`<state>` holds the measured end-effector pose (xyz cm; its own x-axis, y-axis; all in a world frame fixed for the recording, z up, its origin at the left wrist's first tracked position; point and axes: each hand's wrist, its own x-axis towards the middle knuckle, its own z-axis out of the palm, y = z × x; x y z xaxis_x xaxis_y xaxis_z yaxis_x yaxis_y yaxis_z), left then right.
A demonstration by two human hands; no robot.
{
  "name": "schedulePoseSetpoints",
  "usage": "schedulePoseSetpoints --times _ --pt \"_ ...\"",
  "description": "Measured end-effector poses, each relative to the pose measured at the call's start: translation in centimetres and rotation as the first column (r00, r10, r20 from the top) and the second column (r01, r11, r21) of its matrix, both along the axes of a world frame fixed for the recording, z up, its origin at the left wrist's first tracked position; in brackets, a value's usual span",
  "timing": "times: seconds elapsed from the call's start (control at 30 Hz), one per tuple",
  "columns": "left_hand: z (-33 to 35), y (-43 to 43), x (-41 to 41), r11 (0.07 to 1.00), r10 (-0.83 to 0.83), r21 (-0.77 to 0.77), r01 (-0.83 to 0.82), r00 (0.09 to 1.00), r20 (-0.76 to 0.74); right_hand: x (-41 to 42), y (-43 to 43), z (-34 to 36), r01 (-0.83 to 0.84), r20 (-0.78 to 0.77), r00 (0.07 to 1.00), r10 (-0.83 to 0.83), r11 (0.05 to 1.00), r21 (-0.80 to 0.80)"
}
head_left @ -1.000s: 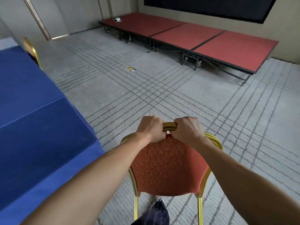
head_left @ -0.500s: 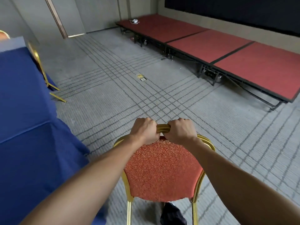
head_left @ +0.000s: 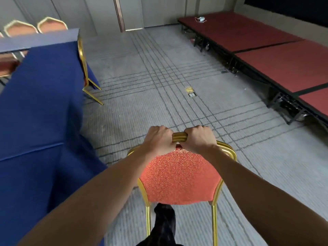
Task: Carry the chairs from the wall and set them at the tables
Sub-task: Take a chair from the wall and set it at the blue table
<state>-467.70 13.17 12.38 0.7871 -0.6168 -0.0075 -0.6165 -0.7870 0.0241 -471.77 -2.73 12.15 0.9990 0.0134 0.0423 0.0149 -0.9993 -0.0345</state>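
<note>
From the head view: clamped left grip [head_left: 158, 139] and right grip [head_left: 197, 139] side by side on the gold top rail [head_left: 179, 136] of the chair [head_left: 179, 176], fingers curled over it. Held that chair with its red patterned back toward the camera, over the grey carpet [head_left: 142, 86], just right of the blue-draped worktop [head_left: 39, 103]. Could not tell whether its legs touched the carpet. Saw a second chair [head_left: 83, 68] tucked at the worktop's far corner, more chairs [head_left: 51, 23] beyond it, and a low red stage [head_left: 266, 55] along the right.
</note>
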Motion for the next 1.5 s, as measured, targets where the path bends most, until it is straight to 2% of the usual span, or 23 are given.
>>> schedulePoseSetpoints --times 0.23,0.43,0.6,0.73,0.83,1.03,1.17,1.5 --pt "-1.6 -2.1 18.1 0.996 0.086 0.036 -0.086 0.996 0.02 18.8 -2.6 -0.8 -0.103 -0.004 0.995 0.103 0.994 -0.041" --pt "-0.3 -2.9 31.3 0.986 0.135 0.088 -0.139 0.99 0.047 33.4 -4.0 -0.8 -0.223 0.038 0.974 0.223 0.975 -0.002" --pt "-0.5 -3.5 42.7 0.946 0.296 0.137 -0.292 0.955 -0.006 47.1 -4.6 -1.9 -0.346 0.018 0.938 0.346 0.938 0.018" --pt "-1.1 -3.4 49.9 0.89 0.439 0.157 -0.428 0.898 -0.043 56.7 -3.9 -2.2 -0.496 -0.044 0.867 0.496 0.868 0.009" --pt "-1.1 -2.4 54.5 0.827 0.557 0.136 -0.545 0.828 -0.07 62.9 -2.4 -2.3 -0.586 -0.043 0.81 0.585 0.81 -0.005" --pt "-2.1 2.4 63.5 0.728 0.686 0.085 -0.68 0.723 -0.08 74.5 3.1 -2.7 -0.712 -0.003 0.701 0.714 0.7 0.056" --pt "-2.9 6.6 71.2 0.701 0.713 0.069 -0.71 0.696 -0.087 83.3 7.7 -3.7 -0.763 0.025 0.646 0.763 0.646 0.022" --pt "-1.7 17.3 86.3 0.605 0.796 0.098 -0.79 0.602 -0.059 100.0 19.4 -2.8 -0.811 0.039 0.583 0.811 0.578 0.094"
